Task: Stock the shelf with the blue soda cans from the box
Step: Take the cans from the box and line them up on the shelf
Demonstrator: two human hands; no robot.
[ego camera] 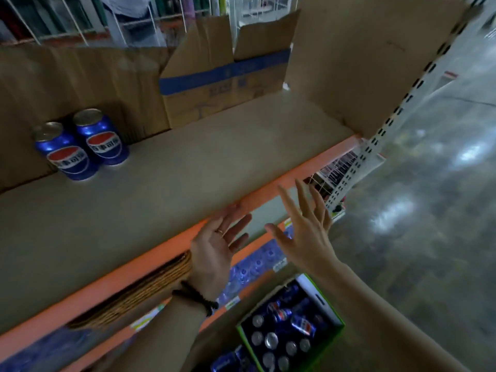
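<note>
Risk first: two blue soda cans with red-and-white logos (80, 145) stand upright and touching, well to the left of and beyond both hands, on the beige shelf board with its orange front rail (166, 173). By my reckoning, a careless reach with the next can could knock them over and send them rolling toward the rail. The left hand (216, 247), a dark beaded bracelet at its wrist, hangs at the rail with fingers spread and holds nothing. The right hand (306, 232), just beside it, is likewise splayed and empty. Below the hands sits the green-and-white cardboard box (326, 308), open on top. It holds more blue cans, most upright with silver tops showing, several lying loose on their sides above them. Those loose ones may shift or tumble if grabbed hastily.
</note>
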